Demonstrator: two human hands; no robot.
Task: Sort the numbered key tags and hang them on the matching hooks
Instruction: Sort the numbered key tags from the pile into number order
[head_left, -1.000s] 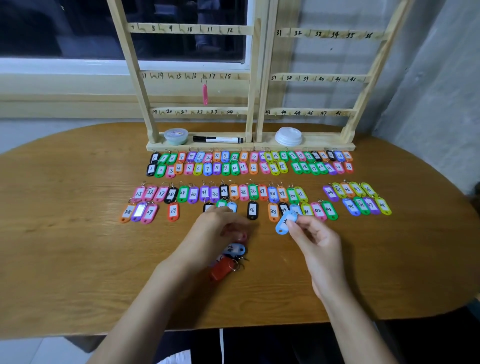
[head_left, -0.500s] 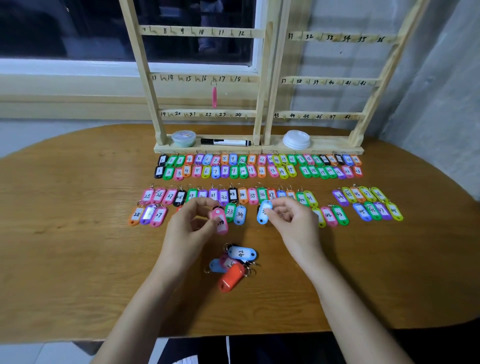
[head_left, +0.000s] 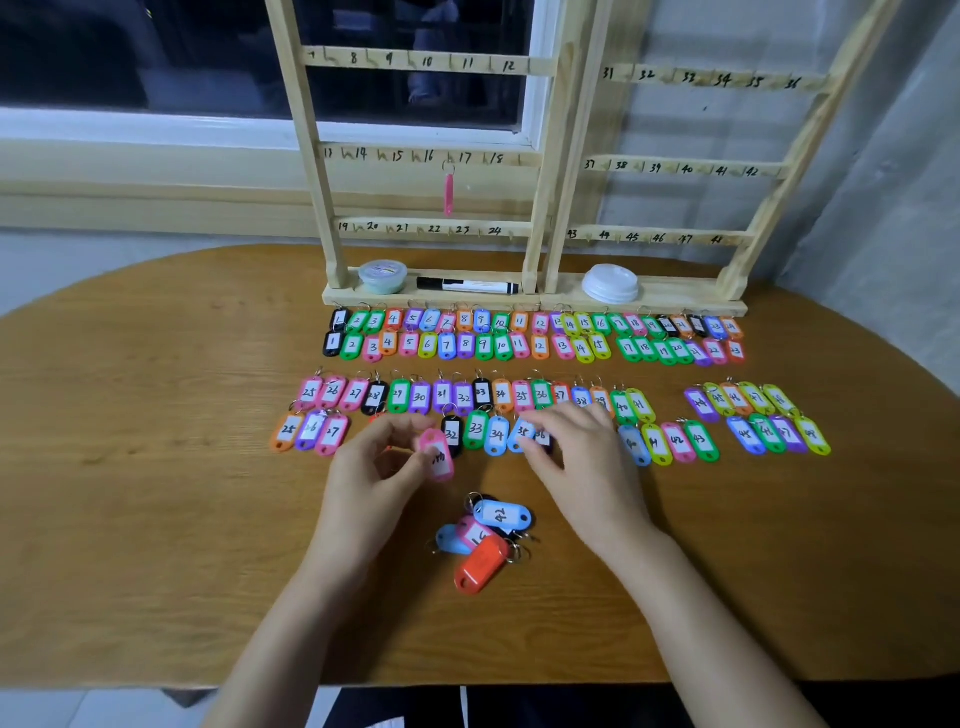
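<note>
Rows of coloured numbered key tags (head_left: 519, 345) lie on the wooden table (head_left: 156, 467) in front of a two-panel wooden hook rack (head_left: 543, 156) with numbered hooks. One pink tag (head_left: 448, 193) hangs under hook 17. My left hand (head_left: 374, 478) pinches a pink tag (head_left: 436, 454) just above the table, near the front row. My right hand (head_left: 582, 457) reaches over that row, its fingertips touching a blue tag 35 (head_left: 521, 434) that lies beside blue tag 34. A small pile of loose tags (head_left: 483, 540), blue, pink and red, sits between my hands.
On the rack's base stand a small round tub (head_left: 383, 275), a black marker (head_left: 467, 285) and a stack of white lids (head_left: 610, 283). A window sill runs behind the rack at left, a grey wall at right. The table's front edge is near my forearms.
My right hand has lowered the blue tag into the front row beside 34. My left hand still holds the pink tag, which it lifted from the pile a second ago.
</note>
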